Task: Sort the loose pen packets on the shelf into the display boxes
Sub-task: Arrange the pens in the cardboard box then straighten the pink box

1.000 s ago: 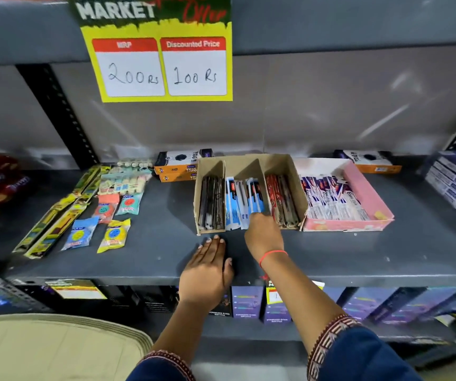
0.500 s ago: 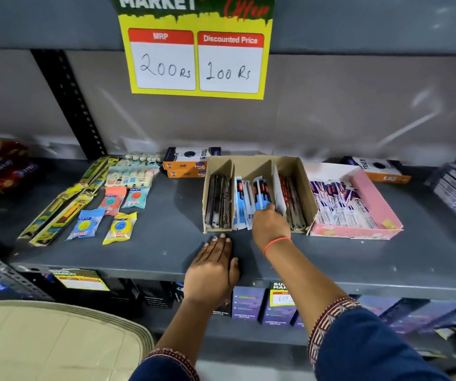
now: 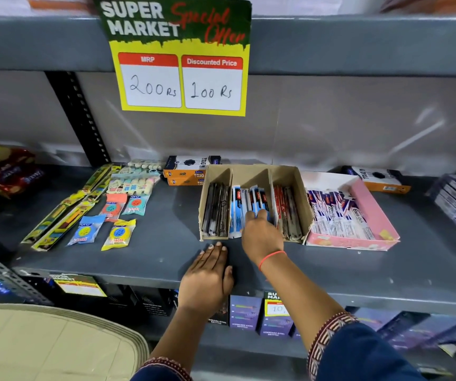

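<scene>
Your right hand point(image 3: 261, 234) gripped blue pen packets point(image 3: 249, 207) in cardboard box point(image 3: 301, 193), seating them | left hand point(image 3: 207, 279) lay open, flat, bracing on shelf point(image 3: 166, 251).

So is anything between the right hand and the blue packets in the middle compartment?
Nothing visible. The right hand is already on the blue packets, fingers among them inside the brown box. The left hand lies flat on the shelf in front, clear of it.

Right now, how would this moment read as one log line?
right hand: fingers on blue pen packets, middle slot of cardboard box | left hand: flat on shelf
</scene>
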A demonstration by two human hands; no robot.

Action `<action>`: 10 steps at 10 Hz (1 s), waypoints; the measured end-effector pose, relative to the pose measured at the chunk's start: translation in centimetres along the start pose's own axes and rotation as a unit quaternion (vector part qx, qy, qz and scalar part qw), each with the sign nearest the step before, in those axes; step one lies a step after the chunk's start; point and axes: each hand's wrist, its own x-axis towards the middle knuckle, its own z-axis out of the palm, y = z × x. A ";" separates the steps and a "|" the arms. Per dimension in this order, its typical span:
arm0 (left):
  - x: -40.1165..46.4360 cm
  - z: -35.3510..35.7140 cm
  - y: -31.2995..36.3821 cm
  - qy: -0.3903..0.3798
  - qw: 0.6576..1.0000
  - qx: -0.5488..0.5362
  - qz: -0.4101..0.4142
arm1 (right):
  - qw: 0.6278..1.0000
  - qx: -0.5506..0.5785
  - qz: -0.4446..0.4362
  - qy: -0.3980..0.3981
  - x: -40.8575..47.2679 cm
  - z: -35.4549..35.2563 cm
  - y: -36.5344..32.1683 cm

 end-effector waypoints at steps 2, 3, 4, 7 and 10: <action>0.0 -0.1 0.0 0.003 1.000 0.000 0.004 | 1.000 -0.004 -0.015 -0.022 0.4 0.5 0.2; 0.0 -0.1 0.0 0.004 1.000 -0.001 0.005 | 1.000 -0.003 -0.013 -0.023 0.5 0.3 0.1; 0.0 -0.1 0.0 0.005 1.000 0.000 0.006 | 1.000 0.008 -0.006 -0.027 0.6 0.3 0.0; 0.0 -0.1 0.1 0.012 1.000 0.004 0.011 | 0.999 0.032 -0.003 -0.017 0.5 -0.8 0.2; 0.0 0.0 0.1 0.011 1.000 0.005 0.011 | 0.997 0.073 0.005 0.007 0.2 -1.2 0.4</action>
